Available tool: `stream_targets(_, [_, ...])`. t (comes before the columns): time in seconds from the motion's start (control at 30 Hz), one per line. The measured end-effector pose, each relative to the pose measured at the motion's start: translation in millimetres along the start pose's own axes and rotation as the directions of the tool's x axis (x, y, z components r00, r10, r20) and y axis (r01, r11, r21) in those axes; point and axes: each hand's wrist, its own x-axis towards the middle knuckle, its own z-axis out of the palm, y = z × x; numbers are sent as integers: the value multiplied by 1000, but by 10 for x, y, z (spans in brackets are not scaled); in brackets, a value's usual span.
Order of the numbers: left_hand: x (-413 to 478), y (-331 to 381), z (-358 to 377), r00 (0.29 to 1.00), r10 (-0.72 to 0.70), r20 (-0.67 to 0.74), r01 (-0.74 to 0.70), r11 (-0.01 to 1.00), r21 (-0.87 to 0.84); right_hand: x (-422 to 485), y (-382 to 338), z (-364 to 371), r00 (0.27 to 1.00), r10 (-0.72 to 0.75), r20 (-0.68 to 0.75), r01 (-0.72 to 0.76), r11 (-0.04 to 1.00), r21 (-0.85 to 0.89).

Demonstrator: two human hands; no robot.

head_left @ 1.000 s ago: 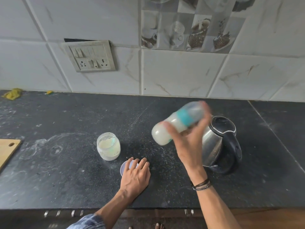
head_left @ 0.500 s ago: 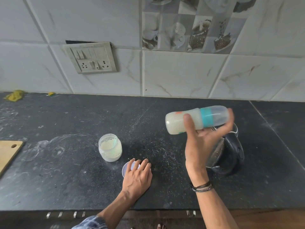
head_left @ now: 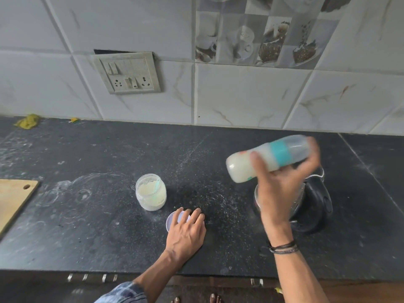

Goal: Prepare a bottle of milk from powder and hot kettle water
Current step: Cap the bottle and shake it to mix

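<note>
The right hand [head_left: 282,189] grips the milk bottle [head_left: 269,158] in the air, thumb over the near side and fingers wrapped round the far side by the teal collar [head_left: 281,150]. The bottle lies almost on its side, base towards nine o'clock and capped end towards three o'clock. It is filled with pale, cloudy milk and blurred, as is the hand. I take this as the shaking step, with powder and water already in and the top screwed on.

The kettle [head_left: 314,206] stands on the dark surface [head_left: 87,237] directly below the bottle, at about four o'clock in the view. It is partly hidden by the wrist.

The left hand [head_left: 185,232] lies flat near six o'clock, fingers straight and close together. Its fingertips rest on a round lid [head_left: 172,219], and it grips nothing. The open powder jar [head_left: 150,192] stands at about eleven o'clock from that hand, just beside the lid, with a green scoop [head_left: 157,185] inside.

A wooden board [head_left: 13,200] shows at nine o'clock, and a switch plate [head_left: 126,73] on the wall tiles at eleven.

The next move likely calls for a firm hold until no lumps show, then setting the bottle upright clear of the kettle. The left hand is well placed to lift the lid and close the jar.
</note>
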Motion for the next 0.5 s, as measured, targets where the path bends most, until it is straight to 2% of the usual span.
stream_targets(0.07, [-3,-8,-10,1000,2,7,-2,1000,8,26,38,-14,995,-72,-63,69,997,-40])
stream_targets(0.1, [-8,-14,-11,1000,8,12,-9,1000,10,11,42,4,999,-42,-30,40,996,-74])
stream_targets(0.17, [-12,-19,-11,1000,12,19,-12,1000,12,-69,56,34,981,110,159,-88,986,-140])
stream_targets(0.2, [-10,-22,-4,1000,10,19,-10,1000,12,-109,52,37,970,144,198,-117,983,-138])
stream_targets(0.3, [5,-2,-3,1000,-5,22,5,1000,12,-144,47,37,999,7,39,-6,1000,-18])
stream_targets(0.37, [3,2,-26,1000,-6,30,6,1000,18,-150,79,59,999,-46,-22,45,997,-56])
stream_targets(0.47, [-8,-11,-37,1000,4,26,-4,1000,13,-165,72,90,976,150,160,-126,981,-149])
stream_targets(0.5, [-5,-14,-29,1000,6,25,-7,1000,10,-151,42,76,975,144,169,-123,983,-134])
